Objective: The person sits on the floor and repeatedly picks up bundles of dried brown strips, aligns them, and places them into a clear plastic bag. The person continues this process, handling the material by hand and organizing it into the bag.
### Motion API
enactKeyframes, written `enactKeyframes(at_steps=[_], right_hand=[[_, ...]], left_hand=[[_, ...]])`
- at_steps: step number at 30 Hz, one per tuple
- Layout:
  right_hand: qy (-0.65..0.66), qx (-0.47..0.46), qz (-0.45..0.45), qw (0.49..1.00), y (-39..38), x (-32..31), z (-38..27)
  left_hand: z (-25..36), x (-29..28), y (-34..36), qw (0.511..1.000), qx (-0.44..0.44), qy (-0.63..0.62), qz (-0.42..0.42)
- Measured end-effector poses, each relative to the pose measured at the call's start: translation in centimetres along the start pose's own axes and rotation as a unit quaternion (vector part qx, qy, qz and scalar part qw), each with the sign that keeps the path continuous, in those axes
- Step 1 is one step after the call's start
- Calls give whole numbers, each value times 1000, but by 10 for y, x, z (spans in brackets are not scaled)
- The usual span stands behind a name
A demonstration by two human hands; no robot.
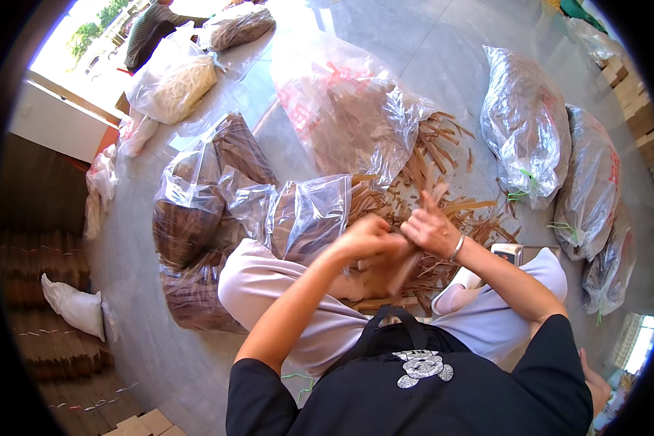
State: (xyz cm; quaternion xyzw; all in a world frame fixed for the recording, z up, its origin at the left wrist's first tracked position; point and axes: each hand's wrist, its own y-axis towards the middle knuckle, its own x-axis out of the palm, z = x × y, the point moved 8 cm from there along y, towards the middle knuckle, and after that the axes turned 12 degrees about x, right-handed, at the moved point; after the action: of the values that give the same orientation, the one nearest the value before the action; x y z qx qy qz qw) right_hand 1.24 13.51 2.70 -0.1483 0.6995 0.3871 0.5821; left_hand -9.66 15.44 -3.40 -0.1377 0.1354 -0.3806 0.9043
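My left hand [371, 238] is closed, fingers curled, in front of my lap; motion smears its fingertips. Thin brown dried strips [394, 275], blurred, hang below and between both hands, and the left appears to grip them. Close beside it, my right hand [432, 229], with a bracelet on its wrist, pinches brown strips whose ends also blur. Just beyond the hands a loose heap of brown strips [479, 218] spreads over the floor. It reaches the mouth of a large clear plastic bag [341, 109] holding more. Left of my hands lies another clear bag [309, 211].
Dark-filled clear bags [189, 225] stand at my left. Several tied bags [527, 131] line the right. A small scale [507, 253] sits by my right knee. Stacked brown bundles [43, 291] and a white sack [74, 307] are far left. Another person [152, 33] is at the upper left.
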Motion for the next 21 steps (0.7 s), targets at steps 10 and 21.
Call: enactKeyframes(at_steps=[10,21], right_hand=[[-24,309,-167,936,35,30,30],[11,349,-332,876,31,178,-35]], left_hand=[[-124,-106,-42,921,-121,178,324],[-100,-170,-70,919,-138,-76,361]])
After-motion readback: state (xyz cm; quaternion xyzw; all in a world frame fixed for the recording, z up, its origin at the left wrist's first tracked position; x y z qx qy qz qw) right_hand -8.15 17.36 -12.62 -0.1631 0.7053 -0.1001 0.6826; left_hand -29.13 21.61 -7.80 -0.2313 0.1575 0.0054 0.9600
